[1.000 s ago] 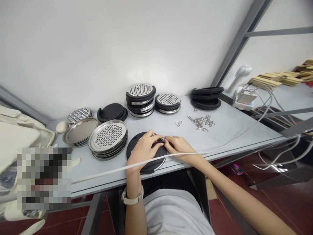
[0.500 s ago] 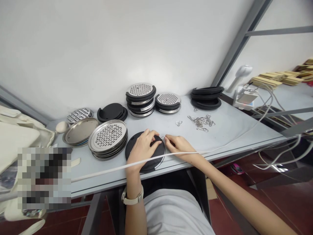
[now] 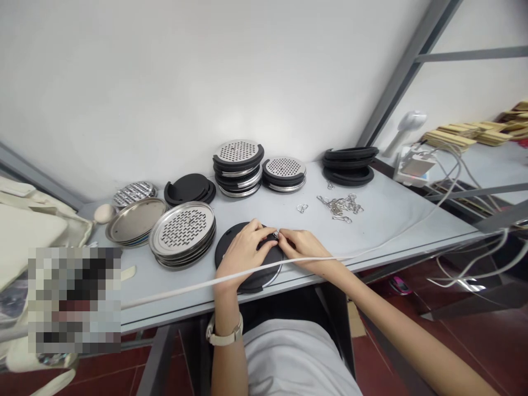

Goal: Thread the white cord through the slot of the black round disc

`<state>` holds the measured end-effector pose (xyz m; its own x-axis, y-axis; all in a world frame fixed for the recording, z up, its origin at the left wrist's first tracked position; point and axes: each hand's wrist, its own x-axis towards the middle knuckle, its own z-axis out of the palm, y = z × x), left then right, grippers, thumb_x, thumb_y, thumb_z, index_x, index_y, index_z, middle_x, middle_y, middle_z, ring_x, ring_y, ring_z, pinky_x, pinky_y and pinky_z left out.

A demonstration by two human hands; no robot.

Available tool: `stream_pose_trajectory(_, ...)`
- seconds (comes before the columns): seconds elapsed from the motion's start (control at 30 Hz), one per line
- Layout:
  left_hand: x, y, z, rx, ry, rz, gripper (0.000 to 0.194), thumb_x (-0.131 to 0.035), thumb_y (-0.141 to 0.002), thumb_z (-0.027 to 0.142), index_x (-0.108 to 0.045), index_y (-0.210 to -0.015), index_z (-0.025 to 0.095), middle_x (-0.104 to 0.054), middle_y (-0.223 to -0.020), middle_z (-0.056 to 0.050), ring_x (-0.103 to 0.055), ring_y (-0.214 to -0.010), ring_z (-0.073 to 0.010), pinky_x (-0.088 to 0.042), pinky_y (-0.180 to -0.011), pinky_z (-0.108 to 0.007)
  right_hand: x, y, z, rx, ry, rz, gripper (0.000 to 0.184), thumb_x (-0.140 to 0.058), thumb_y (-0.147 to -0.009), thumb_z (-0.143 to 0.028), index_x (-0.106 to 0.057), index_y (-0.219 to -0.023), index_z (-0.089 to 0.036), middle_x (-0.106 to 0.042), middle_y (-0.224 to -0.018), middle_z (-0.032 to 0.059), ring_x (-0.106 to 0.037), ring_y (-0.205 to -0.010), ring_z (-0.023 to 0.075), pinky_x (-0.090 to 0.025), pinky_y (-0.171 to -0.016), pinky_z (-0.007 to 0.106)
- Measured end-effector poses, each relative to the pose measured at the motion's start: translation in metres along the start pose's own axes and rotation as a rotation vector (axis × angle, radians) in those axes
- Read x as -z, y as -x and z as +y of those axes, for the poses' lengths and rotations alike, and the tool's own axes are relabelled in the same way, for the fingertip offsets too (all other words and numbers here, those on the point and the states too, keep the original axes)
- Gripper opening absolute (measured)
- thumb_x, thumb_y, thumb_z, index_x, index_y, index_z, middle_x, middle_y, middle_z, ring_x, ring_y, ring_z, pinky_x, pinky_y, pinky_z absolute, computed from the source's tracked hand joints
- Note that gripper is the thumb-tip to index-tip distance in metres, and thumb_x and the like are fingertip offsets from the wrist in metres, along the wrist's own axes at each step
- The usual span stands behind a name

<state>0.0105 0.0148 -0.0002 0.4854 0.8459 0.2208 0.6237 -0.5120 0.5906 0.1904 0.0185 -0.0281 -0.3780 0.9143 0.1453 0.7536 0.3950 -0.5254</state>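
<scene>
A round black lid with a steel rim [image 3: 259,278] lies flat on the grey table [image 3: 383,220] right in front of me. My left hand [image 3: 243,253] rests on top of it, fingers curled over its right edge. My right hand [image 3: 303,246] sits just to the right, thumb and forefinger pinched on a small metal clip [image 3: 275,235] at the lid's edge, where the two hands' fingertips meet. A white cable [image 3: 173,291] runs across both wrists.
Left of the lid stand a stack of perforated steel discs [image 3: 183,231] and plain steel plates [image 3: 134,220]. Behind are stacked black-and-steel lids [image 3: 238,165], a smaller stack [image 3: 284,173], black lids [image 3: 187,190], black rings [image 3: 350,164], a single clip [image 3: 302,208] and loose metal clips [image 3: 340,206]. Cables and chargers [image 3: 412,162] lie at right.
The lid shifted slightly left and back to the right under my left hand. My fingertips parted a little half a second ago and now meet again at the clip.
</scene>
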Motion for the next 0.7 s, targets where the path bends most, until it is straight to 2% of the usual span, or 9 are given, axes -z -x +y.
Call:
stream_pose_trajectory(0.43,0.0037,-0.0004,0.0028,-0.024,-0.018,0.007,0.025,-0.049,-0.091,0.020,-0.060,-0.113,0.024,-0.054,-0.093,-0.003,-0.055,-0.090,-0.0172,-0.045,-0.081,-0.029,0.0001,0.0016,-0.0033,0.000,-0.003,0.001,0.027,-0.033,-0.094,-0.029,-0.054,-0.082,-0.018,-0.061,-0.069,0.0024,-0.052,-0.057,0.0117,-0.031,-0.057,0.022)
stream_pose_trajectory(0.7,0.0038,0.0000,0.0037,-0.027,-0.034,0.012,0.025,-0.049,-0.091,0.020,-0.060,-0.113,0.024,-0.053,-0.094,-0.003,-0.054,-0.090,-0.0175,-0.044,-0.081,-0.029,-0.0010,0.0028,-0.0032,-0.011,0.006,0.037,0.020,-0.035,-0.093,-0.028,-0.048,-0.081,-0.020,-0.052,-0.062,-0.0020,-0.042,-0.049,0.0098,-0.025,-0.052,0.022)
